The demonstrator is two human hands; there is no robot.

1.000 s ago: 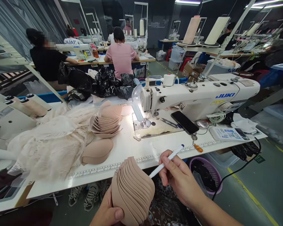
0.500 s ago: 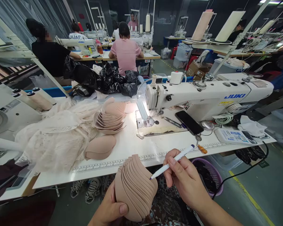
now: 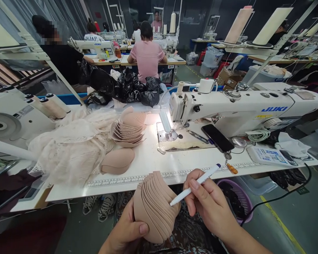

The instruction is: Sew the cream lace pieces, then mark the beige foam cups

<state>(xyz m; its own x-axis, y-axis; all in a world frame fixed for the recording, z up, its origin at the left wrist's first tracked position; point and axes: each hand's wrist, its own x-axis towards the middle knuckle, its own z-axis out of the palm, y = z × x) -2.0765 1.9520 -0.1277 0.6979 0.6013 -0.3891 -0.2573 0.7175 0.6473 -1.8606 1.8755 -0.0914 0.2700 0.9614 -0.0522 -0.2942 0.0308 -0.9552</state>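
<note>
My left hand (image 3: 129, 225) grips a fanned stack of beige bra cups (image 3: 155, 208) in front of the table edge, thumb across the outer cup. In my right hand (image 3: 208, 201) is a white marker pen (image 3: 196, 185) with a purple end, held between thumb and fingers. Its lower tip meets the edges of the stack on the right side. A single bra cup (image 3: 118, 161) lies on the table, and behind it sits another pile of nested bra cups (image 3: 128, 130).
A white sewing machine (image 3: 235, 109) stands across the table (image 3: 145, 160), with a phone (image 3: 217, 137) and tweezers (image 3: 198, 137) beside it. Cream lace fabric (image 3: 71, 151) is heaped at left. Below the right edge is a purple basket (image 3: 250, 201). Several people work at machines beyond.
The view has shifted slightly left, so the table and machine appear further right. The pen tip has moved a little down against the cup edges; both hands keep their hold.
</note>
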